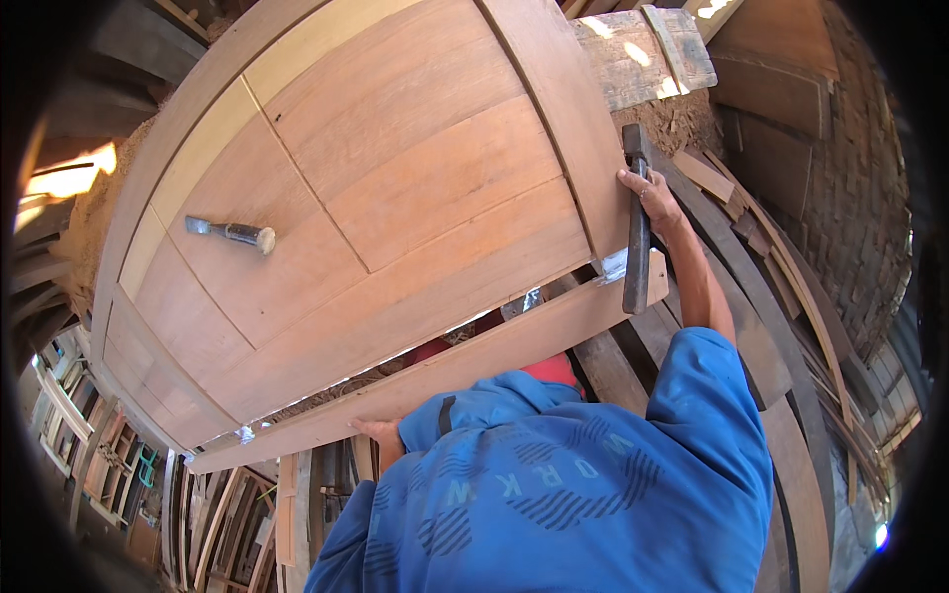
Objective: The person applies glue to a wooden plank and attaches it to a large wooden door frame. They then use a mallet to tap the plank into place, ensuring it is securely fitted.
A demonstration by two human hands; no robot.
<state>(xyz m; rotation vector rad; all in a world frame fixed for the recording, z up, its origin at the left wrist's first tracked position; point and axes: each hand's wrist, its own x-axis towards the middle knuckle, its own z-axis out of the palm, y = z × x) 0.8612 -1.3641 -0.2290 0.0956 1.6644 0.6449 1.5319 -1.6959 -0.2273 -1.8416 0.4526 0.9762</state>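
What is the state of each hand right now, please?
Left hand: at the board's near edge; partly hidden, so open or closed cannot be told.
Right hand: closed, holding the dark tool.

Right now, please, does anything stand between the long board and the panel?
Along the middle, nothing visible blocks the gap between board and panel; white smears mark both ends, where contact is unclear.
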